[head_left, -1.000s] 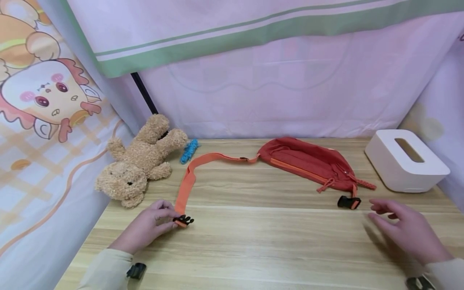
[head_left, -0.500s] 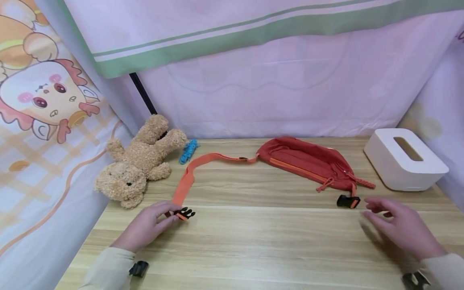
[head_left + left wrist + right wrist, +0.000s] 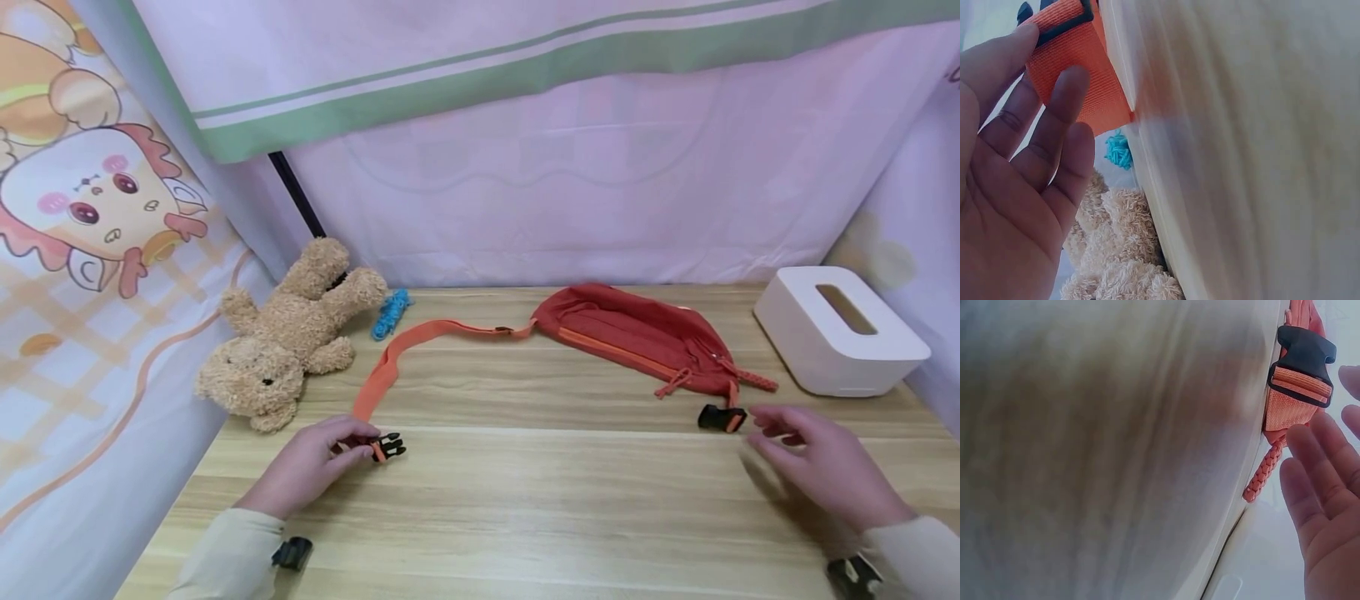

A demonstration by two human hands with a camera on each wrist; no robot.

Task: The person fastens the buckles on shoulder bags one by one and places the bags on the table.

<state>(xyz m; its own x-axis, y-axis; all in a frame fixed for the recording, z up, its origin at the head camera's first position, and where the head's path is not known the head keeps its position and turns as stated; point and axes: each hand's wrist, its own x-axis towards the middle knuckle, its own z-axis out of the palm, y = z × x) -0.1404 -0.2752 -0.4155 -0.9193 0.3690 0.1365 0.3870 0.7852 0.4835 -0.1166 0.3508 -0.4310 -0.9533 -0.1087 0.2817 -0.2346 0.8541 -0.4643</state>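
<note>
A red waist bag (image 3: 630, 337) lies on the table, its orange strap (image 3: 423, 333) trailing left in a curve. At the strap's end, my left hand (image 3: 311, 462) pinches the black pronged buckle half (image 3: 390, 447), whose prongs point right. The left wrist view shows the orange webbing (image 3: 1079, 78) running past the fingers. My right hand (image 3: 828, 462) is just right of the black socket buckle half (image 3: 722, 417) on the bag's other end, fingers loosely bent and holding nothing. In the right wrist view a small gap separates this buckle half (image 3: 1304, 359) from the fingertips.
A tan teddy bear (image 3: 292, 329) lies at the left, beside a bundle of blue cord (image 3: 392, 313). A white tissue box (image 3: 832, 350) stands at the back right. Curtains (image 3: 525, 192) hang along the table's back and sides.
My left hand has shifted slightly right, turning the pronged buckle half so its prongs spread more to the right. My right hand has edged left toward the socket buckle half.
</note>
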